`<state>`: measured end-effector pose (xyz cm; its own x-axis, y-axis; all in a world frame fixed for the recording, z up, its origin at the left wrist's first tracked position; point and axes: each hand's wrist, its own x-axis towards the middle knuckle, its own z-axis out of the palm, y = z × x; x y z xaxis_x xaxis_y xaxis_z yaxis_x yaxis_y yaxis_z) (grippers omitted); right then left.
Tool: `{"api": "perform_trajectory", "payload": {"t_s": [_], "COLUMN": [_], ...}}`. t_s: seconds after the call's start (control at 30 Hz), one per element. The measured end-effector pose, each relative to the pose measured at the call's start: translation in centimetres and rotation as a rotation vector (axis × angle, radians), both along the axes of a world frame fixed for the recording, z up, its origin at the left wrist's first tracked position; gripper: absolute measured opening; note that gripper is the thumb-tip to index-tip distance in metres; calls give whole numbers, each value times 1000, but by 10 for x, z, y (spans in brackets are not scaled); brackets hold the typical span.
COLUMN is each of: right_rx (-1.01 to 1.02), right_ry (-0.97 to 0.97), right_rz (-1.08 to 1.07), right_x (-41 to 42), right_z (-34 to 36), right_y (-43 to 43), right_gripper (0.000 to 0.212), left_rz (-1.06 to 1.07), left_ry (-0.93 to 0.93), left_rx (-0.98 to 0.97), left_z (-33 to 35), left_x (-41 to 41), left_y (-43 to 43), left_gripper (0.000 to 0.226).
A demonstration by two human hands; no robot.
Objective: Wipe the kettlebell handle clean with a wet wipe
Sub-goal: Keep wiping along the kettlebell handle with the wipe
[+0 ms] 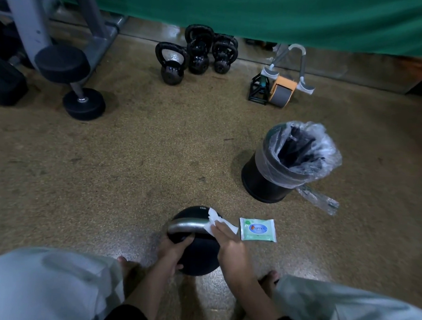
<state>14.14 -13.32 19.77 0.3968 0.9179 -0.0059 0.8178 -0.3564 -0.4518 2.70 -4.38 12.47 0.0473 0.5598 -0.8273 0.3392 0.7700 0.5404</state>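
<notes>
1. Looking down at a black kettlebell [195, 254] standing on a speckled floor [131, 168], silver handle [187, 226] on top, running left to right.
2. Left hand [173, 249] curled tight round the handle's left foot, apparently to stop any rocking or turning under the rubbing.
3. Right hand [230, 244] on the handle's right end, fingers nearly straight, pressing a white wipe [215, 218] against the metal; thumb hidden. Loose corners of wipe sticking out past the fingertips.
4. Probably mid-wipe, with the bare middle and left stretch of handle yet to cover.
5. Just right of the kettlebell, not touching: pack [257, 229] lying flat, handy for a fresh sheet.
6. Farther right of the kettlebell and beyond it: lined bin [260, 179], mouth open, likely meant for the used wipe.
7. Bare floor left of and beyond the kettlebell; travel along the handle limited only by the left hand's grip.
8. Well beyond the kettlebell: spare weights [198, 54], out of the way.
</notes>
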Motion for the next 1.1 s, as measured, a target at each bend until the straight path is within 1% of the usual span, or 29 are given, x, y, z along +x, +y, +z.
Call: {"api": "perform_trajectory", "payload": {"t_s": [0.13,0.23,0.3,0.4,0.57,0.67,0.77,0.97,1.1], "right_rx": [16,49,46,39,47,60,90,101,98], "right_ry": [23,7,-26,-48,-13,-50,-56,-56,-86], "right_rz": [-47,-65,-17,38,-66,1,46,-52,29], "right_x": [12,7,0,4,9,-3,-1,7,1], "right_z": [-3,-2,-2,-8,-9,-10,-18,-11,-18], "right_y": [-1,6,2,-15,-5,-7,-22,-4,-13], "right_gripper": [60,63,66,68,63,69,68,68,69], "left_rz": [23,16,2,7,7,4,10,28,32], "left_ry": [-49,-43,-19,-27,-38,-20,-38,-63,-62], "left_rx": [-13,-9,0,-11,-21,-15,-20,-27,-23], "left_z": [-2,-3,-3,-7,-8,-5,-5,-5,-3], "left_x": [-1,-1,-1,-2,-3,-2,-2,-2,-1], "left_y": [0,0,0,2,2,1,1,1,1], "left_gripper": [53,63,65,62,64,65,62,63,63]}}
